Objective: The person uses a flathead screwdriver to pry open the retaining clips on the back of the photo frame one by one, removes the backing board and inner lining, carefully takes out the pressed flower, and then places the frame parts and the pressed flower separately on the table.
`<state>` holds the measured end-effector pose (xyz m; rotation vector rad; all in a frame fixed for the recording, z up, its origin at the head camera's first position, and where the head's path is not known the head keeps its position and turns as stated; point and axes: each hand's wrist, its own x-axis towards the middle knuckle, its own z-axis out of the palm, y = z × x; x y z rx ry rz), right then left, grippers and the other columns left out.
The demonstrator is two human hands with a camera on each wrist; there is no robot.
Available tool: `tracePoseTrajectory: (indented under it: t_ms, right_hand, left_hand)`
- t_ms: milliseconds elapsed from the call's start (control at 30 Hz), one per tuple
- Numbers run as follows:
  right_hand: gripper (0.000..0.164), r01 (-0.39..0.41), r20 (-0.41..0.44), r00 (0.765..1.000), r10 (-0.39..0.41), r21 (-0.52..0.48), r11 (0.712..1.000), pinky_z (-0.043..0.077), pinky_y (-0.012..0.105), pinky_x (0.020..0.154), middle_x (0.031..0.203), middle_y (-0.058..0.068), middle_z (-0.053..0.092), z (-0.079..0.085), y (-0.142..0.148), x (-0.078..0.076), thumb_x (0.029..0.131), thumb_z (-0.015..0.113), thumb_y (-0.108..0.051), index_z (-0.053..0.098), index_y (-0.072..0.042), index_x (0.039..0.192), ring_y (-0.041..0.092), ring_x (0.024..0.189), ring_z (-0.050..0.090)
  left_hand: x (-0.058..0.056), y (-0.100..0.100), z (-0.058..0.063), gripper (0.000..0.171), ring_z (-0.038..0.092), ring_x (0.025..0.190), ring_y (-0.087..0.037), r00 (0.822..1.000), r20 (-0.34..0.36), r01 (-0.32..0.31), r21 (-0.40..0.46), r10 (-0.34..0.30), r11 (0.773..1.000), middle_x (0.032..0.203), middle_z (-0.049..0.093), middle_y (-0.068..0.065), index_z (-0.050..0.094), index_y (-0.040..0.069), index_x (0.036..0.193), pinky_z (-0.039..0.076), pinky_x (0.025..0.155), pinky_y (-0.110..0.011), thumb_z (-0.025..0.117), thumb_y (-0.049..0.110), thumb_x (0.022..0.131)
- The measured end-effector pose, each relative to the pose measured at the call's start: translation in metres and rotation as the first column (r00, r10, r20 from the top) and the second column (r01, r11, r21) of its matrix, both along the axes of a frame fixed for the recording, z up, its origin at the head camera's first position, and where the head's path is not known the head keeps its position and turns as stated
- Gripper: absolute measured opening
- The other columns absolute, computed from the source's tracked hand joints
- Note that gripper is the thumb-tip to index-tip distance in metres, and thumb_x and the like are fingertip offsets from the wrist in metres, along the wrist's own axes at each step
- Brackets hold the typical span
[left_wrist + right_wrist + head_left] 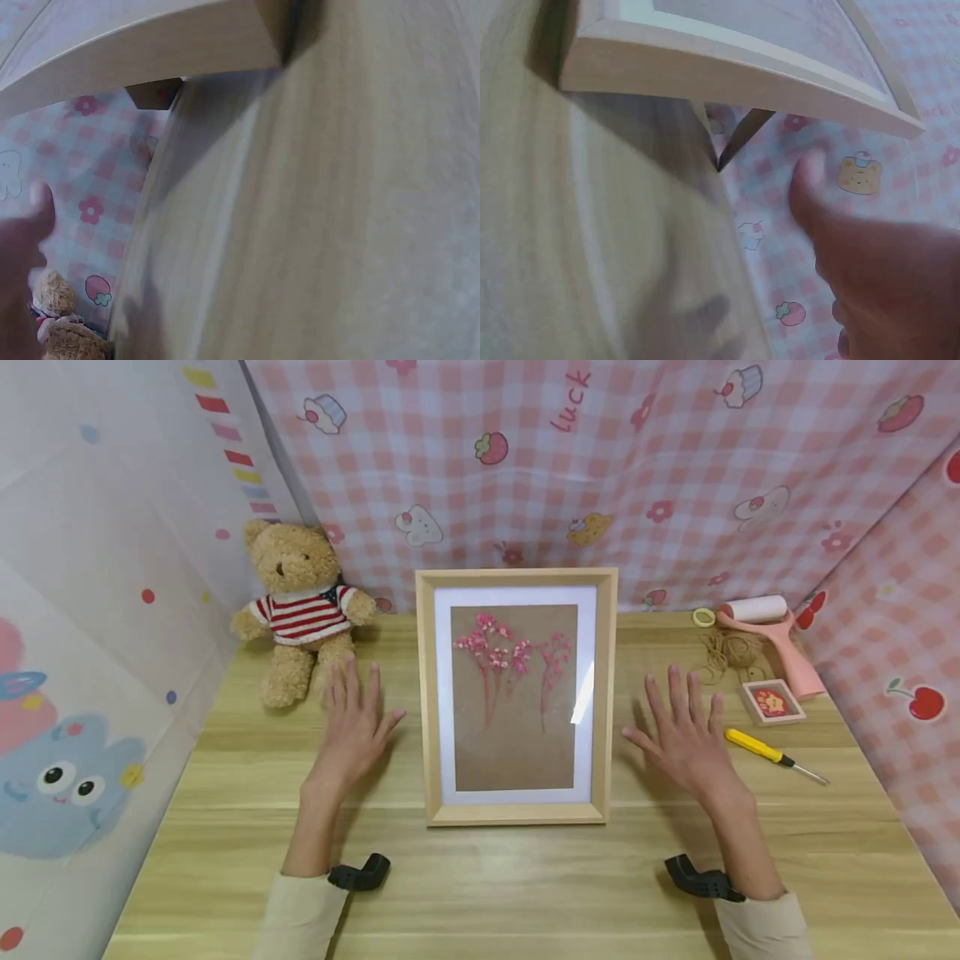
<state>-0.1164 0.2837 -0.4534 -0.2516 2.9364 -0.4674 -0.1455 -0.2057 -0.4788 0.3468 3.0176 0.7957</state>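
Observation:
A light wooden picture frame (517, 814) stands upright in the middle of the table, with pink dried flowers (495, 652) on a brown backing inside a white mat. In the right wrist view, a support leg (742, 135) props it from behind. My left hand (352, 722) is to the left of the frame, fingers spread and straight, holding nothing. Over on the other side my right hand (682, 739) is likewise spread, thumb toward the frame and apart from it. Beyond the left fingertips sits a teddy bear (303, 602) in a striped sweater.
At the right lie a yellow-handled screwdriver (757, 746), a small framed flower box (772, 702), a bundle of twine (738, 652), a pink-handled lint roller (795, 652) and a small yellow ring (703, 617). Checked cloth (540, 485) hangs behind the wooden table (517, 893).

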Motion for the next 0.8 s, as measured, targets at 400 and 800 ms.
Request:
tracePoseTrajectory:
  t_ms: [400,800]
  right_hand:
    - [0.074,0.034,0.129,0.947,0.294,-0.951,0.307,0.056,0.028,0.111,0.148,0.013,0.07,0.022,0.011,-0.022,0.122,0.024,-0.037,0.03,0.029,0.156,0.017,0.135,0.07]
    - [0.108,0.243,0.298,0.922,0.247,-0.942,0.231,0.063,0.027,0.1,0.126,-0.003,0.078,0.027,-0.016,-0.034,0.11,0.031,-0.065,0.014,0.029,0.16,0.008,0.118,0.075]
  left_hand:
    - [-0.006,0.023,0.031,0.067,0.038,0.16,-0.045,0.922,0.25,-0.092,0.884,-0.297,0.458,0.174,0.033,-0.03,0.024,-0.012,0.168,0.045,0.122,-0.03,0.027,0.037,0.122]
    - [-0.011,0.041,0.042,0.078,0.032,0.162,-0.049,0.886,0.359,-0.245,0.9,-0.293,0.362,0.173,0.025,-0.038,0.016,-0.017,0.167,0.041,0.126,-0.037,0.018,0.045,0.12]
